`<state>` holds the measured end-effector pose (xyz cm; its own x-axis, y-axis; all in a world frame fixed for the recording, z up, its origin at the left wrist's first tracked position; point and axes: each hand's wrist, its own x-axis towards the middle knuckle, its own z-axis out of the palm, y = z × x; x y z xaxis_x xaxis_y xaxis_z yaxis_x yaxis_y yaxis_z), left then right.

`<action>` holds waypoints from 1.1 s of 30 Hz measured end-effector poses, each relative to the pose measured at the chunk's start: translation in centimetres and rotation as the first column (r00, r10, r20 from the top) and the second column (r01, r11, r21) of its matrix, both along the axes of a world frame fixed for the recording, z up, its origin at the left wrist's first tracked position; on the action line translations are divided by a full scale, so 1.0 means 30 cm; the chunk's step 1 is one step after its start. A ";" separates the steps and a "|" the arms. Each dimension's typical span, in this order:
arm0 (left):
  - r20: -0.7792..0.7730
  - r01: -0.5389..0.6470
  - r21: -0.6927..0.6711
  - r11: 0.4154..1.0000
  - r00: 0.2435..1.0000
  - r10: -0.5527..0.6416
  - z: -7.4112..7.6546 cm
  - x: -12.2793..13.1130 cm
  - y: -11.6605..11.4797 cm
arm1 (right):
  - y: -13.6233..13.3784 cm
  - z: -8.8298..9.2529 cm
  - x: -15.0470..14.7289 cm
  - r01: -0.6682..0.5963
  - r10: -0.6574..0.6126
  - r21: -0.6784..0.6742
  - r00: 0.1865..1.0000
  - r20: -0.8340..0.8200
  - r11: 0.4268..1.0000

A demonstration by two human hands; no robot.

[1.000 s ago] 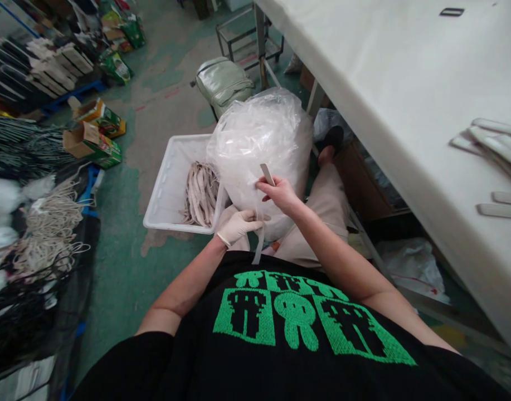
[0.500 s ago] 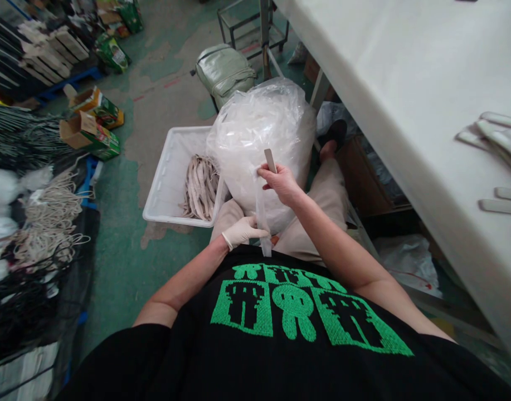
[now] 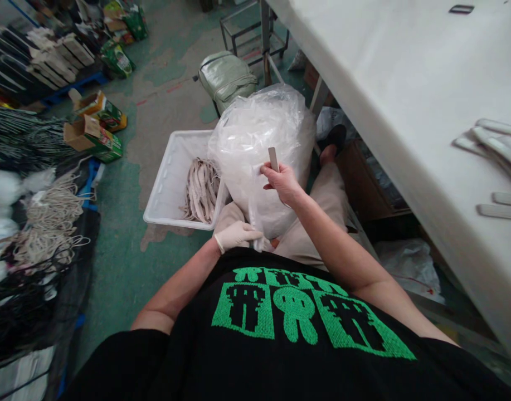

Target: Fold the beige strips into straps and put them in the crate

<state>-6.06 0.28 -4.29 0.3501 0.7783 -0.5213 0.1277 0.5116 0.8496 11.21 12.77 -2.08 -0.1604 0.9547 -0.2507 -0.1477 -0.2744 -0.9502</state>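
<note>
Head view, from my end: thin clear plastic sleeve [image 3: 254,197] over the lap, right hand [image 3: 282,181] pinching its top plus a flat grey strip [image 3: 273,158], gloved left hand [image 3: 237,235] pinching its bottom; bulky clear bag [image 3: 259,125] behind, white bin [image 3: 160,186] off left.

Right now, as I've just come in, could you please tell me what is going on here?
A seated person is handling a strip of clear plastic: the gloved left hand has its lower end, and the bare right hand is at its upper end. A flat, light piece sticks up from the right hand. A bulky clear plastic bag stands in front, with a white bin of beige strips to its left.
</note>
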 end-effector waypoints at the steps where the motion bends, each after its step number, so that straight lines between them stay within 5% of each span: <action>1: 0.102 -0.046 -0.075 0.996 0.993 0.053 0.022 -0.063 0.023 | -0.007 -0.002 0.006 -0.009 0.008 -0.009 1.000 -0.011 1.000; 3: 0.237 -0.398 -0.093 0.913 0.882 0.408 0.088 -0.230 0.073 | -0.033 -0.015 0.020 -0.033 0.031 -0.057 0.999 -0.036 0.998; 5: 0.365 -0.749 -0.095 0.655 0.586 0.723 0.176 -0.415 0.108 | -0.075 -0.040 0.032 -0.084 0.078 -0.132 0.996 -0.052 0.988; 7: 0.434 -0.907 -0.109 0.406 0.324 0.840 0.259 -0.558 0.114 | -0.129 -0.070 0.036 -0.186 0.178 -0.195 0.982 -0.057 0.963; 9: 0.452 -0.952 -0.123 0.281 0.199 0.870 0.299 -0.614 0.099 | -0.188 -0.093 0.032 -0.327 0.320 -0.212 0.945 -0.068 0.921; 11: 0.424 -0.949 -0.152 0.278 0.191 0.885 0.274 -0.574 0.081 | -0.247 -0.100 0.023 -0.446 0.441 -0.199 0.895 -0.073 0.873; 16: 0.293 -0.858 -0.313 0.407 0.321 0.901 0.065 -0.268 0.058 | -0.358 -0.060 0.005 -0.617 0.624 -0.234 0.780 -0.055 0.751; 19: 0.282 -0.814 -0.344 0.468 0.386 0.878 -0.001 -0.125 0.049 | -0.385 -0.037 -0.002 -0.646 0.660 -0.230 0.751 -0.022 0.728; 22: 0.281 -0.787 -0.347 0.510 0.432 0.857 -0.007 -0.059 0.041 | -0.387 -0.028 -0.009 -0.639 0.660 -0.232 0.751 0.015 0.733; 33: 0.306 -0.799 -0.297 0.523 0.439 0.845 -0.012 0.010 0.032 | -0.384 -0.027 -0.055 -0.657 0.665 -0.233 0.745 -0.053 0.717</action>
